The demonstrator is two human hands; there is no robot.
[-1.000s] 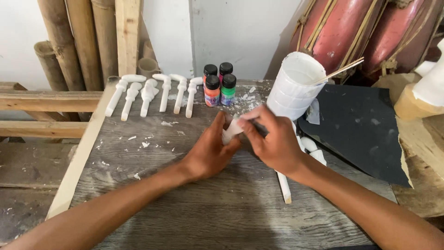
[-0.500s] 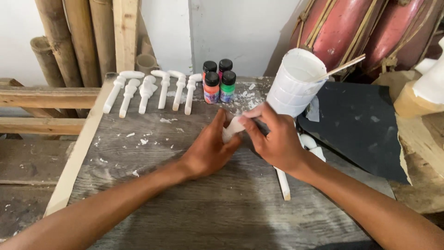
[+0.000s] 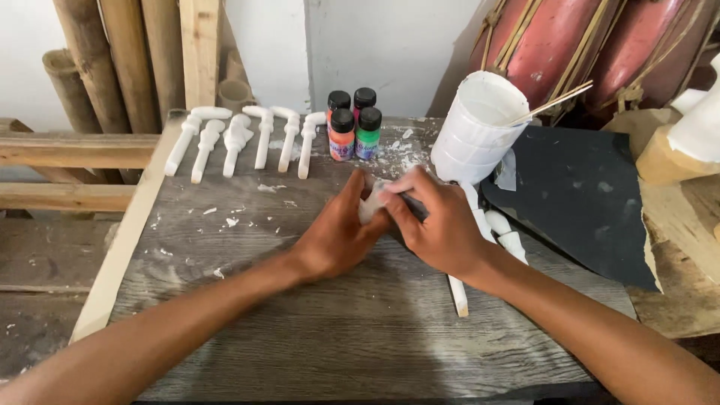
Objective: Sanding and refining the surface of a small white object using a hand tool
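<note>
Head view: at the middle of the grey wooden tabletop [image 3: 247, 330], the left hand [image 3: 337, 236] and right hand [image 3: 439, 225] meet, fingers of both closed around one small white piece [image 3: 371, 202], the right hand also gripping a dark tool [image 3: 412, 204]. Behind the piece, toward the tabletop's far edge, lie six white pegs [image 3: 236, 142] in a row, four paint bottles [image 3: 354, 124] and one white bucket [image 3: 476, 127]; bare planks lie open between the hands and the near edge
</note>
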